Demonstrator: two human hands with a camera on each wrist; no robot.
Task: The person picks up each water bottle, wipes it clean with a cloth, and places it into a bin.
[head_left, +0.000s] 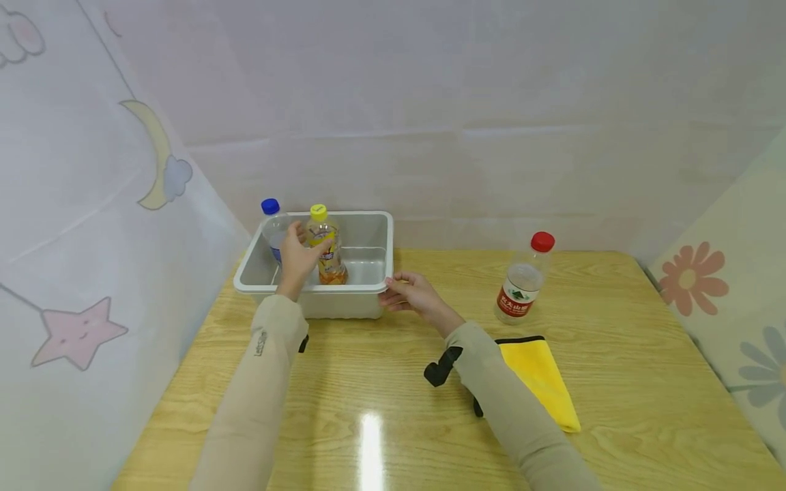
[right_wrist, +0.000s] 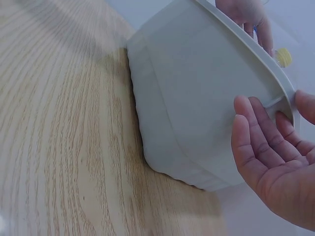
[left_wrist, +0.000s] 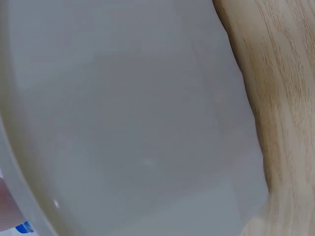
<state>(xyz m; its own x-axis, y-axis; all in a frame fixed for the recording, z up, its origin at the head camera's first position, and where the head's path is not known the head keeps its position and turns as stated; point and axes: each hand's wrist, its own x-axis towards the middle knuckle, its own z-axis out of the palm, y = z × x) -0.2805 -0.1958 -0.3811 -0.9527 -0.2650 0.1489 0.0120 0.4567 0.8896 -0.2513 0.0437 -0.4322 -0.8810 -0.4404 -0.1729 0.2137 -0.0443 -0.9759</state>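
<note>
A grey plastic bin (head_left: 319,303) stands on the table, holding a bottle with a blue cap (head_left: 270,206) and an orange-bottomed bottle with a yellow cap (head_left: 318,212). My left hand (head_left: 298,259) is over the bin's near rim, its thumb spread from its fingers in front of the yellow-capped bottle; whether it touches that bottle is unclear. At the bin's near right corner, my right hand (head_left: 413,294) pinches the rim. The right wrist view shows that thumb (right_wrist: 306,106) on the rim's edge and the fingers (right_wrist: 263,135) below it, against the outer wall.
Right of the bin stands a clear bottle with a red cap (head_left: 543,242) and a red-and-white label. A yellow cloth (head_left: 540,378) with a black edge lies partly under my right forearm. Printed curtains (head_left: 430,136) hang around the wooden table (head_left: 626,368).
</note>
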